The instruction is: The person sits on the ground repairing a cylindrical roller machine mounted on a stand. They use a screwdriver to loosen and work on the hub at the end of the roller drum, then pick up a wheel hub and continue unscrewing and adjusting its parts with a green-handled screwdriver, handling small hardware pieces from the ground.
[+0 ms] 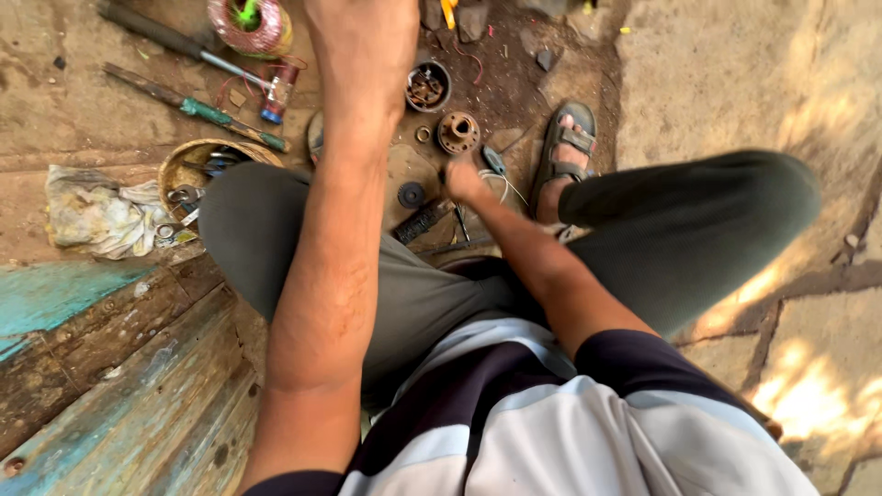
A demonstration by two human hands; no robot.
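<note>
Sitting low on the ground, knees apart, sorting through small parts between the feet.

Right hand (462, 180) is down at the dirt floor, closed around a small dark tool (457, 219) or part; fingers pressed together on it, exact item too small to tell. Just beside it: a dark round disc (411, 194), a rusty flanged hub (457, 131), a small ring (423, 134), a loop of thin white wire (501, 184).

Left arm is raised toward the top edge; left hand (363, 37) is mostly cut off by the frame, so I can't tell whether it's spread or holding anything. It sits over the area near the round tin of bits (428, 86).

Judgement: step in hand looks like picking or positioning a small component among the hub parts. The next move likely calls for a fine pinch and a steady right wrist, since the loose pieces are crowded close together and easy to knock.

Rest of the layout:
- spool of reddish wire (250, 26) top left, with a green piece in its core
- two long screwdrivers (197, 110) lying on the ground, one with a green handle
- shallow bowl (188, 161) of metal bits left of the knee
- dirty rag (101, 216) next to the bowl
- worn blue-painted boards (110, 367) lower left
- sandalled foot (565, 152) right of the parts
</note>
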